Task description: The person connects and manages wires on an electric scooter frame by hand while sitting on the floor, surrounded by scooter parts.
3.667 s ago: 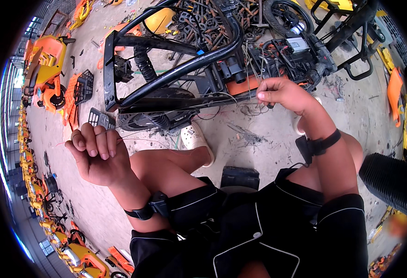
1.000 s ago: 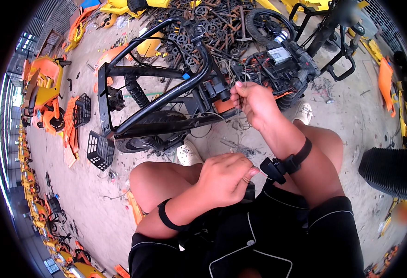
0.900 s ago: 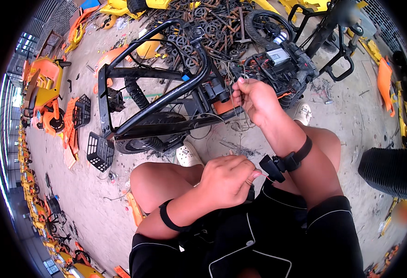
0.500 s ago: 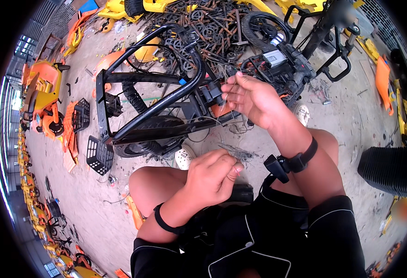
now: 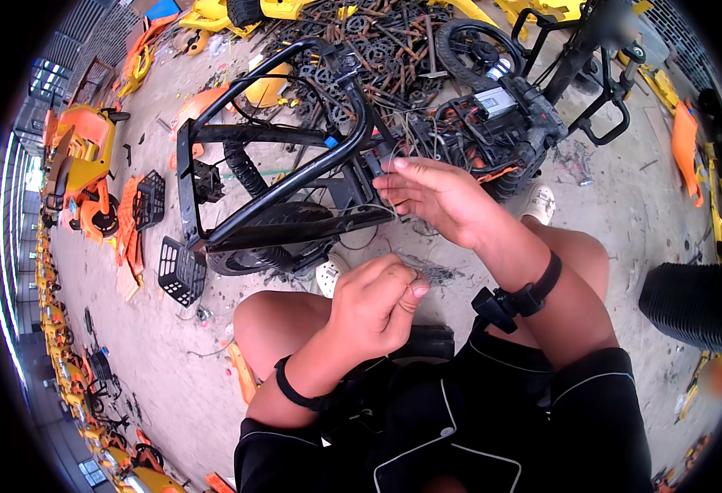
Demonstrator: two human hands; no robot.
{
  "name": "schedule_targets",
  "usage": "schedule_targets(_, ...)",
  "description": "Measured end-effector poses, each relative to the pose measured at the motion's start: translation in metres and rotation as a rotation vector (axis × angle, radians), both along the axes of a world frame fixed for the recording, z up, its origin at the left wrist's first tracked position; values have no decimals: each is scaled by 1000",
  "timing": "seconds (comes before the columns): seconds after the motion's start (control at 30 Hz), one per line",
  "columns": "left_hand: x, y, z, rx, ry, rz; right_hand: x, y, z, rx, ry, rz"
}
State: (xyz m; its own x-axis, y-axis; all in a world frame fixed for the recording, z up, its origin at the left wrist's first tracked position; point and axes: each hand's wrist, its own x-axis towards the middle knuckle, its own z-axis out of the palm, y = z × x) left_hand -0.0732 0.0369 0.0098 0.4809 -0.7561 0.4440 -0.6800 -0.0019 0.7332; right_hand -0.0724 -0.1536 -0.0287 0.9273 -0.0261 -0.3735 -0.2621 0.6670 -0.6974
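My left hand [image 5: 375,306] is closed above my knees, thumb pressed against the curled fingers; anything pinched there is too small or hidden to make out. Ahead and to its right, my right hand [image 5: 439,201] is open, with the thumb and fingers stretched out to the left. Its fingertips are in front of a black tubular vehicle frame [image 5: 266,202] lying on the floor, near thin loose wires. A black tyre [image 5: 308,214] shows beneath that frame. To the right of the frame is a mechanical unit with tangled wires and a silver box [image 5: 495,102].
Rusty sprockets and rods form a pile [image 5: 377,49] at the far side. A black lattice basket [image 5: 182,271] stands left of the frame. Thin wire scraps [image 5: 439,275] litter the floor between my feet. Stacked black containers [image 5: 694,304] are at the right.
My right hand has come down and a little nearer to me, away from the thin wires it was beside. My left hand stays closed and has shifted only slightly.
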Motion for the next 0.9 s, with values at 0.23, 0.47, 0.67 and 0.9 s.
schedule_targets(0.23, 3, 7, 4, -11, 27, -12, -11, -2, -9, -99, -24, 119)
schedule_targets(0.47, 7, 8, 4, -28, 16, -17, -17, 4, -2, 31, 110, 171)
schedule_targets(0.67, 7, 6, 5, -24, 8, -9, -27, 11, -2, -45, -70, 63)
schedule_targets(0.9, 7, 5, 4, -90, 103, 79, -28, 7, -1, -250, -26, 54)
